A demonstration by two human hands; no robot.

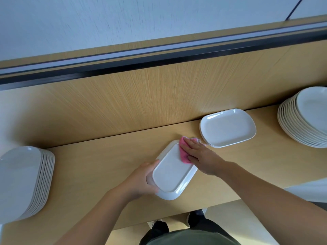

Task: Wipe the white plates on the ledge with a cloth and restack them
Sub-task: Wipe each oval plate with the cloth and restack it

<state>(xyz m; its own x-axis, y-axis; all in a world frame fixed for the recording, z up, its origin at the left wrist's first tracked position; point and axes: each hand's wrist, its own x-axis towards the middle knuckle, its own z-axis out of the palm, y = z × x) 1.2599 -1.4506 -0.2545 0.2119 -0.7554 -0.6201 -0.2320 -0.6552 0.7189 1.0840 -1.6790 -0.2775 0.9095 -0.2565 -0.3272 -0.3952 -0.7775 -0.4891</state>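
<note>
A white rectangular plate (172, 172) is held tilted above the wooden ledge (99, 167), its underside facing up. My left hand (141, 181) grips its near left edge. My right hand (200, 156) presses a pink cloth (184, 152) flat onto the plate's far right corner. A short stack of the same plates (227, 128) lies on the ledge just right of the cloth. A tall stack of plates (23, 179) stands at the left, and another tall stack (306, 117) stands at the far right.
A wooden back panel (141, 96) rises behind the ledge, topped by a dark rail (159, 53). The ledge's front edge runs just past my forearms, with pale floor and my shoes (194, 218) below.
</note>
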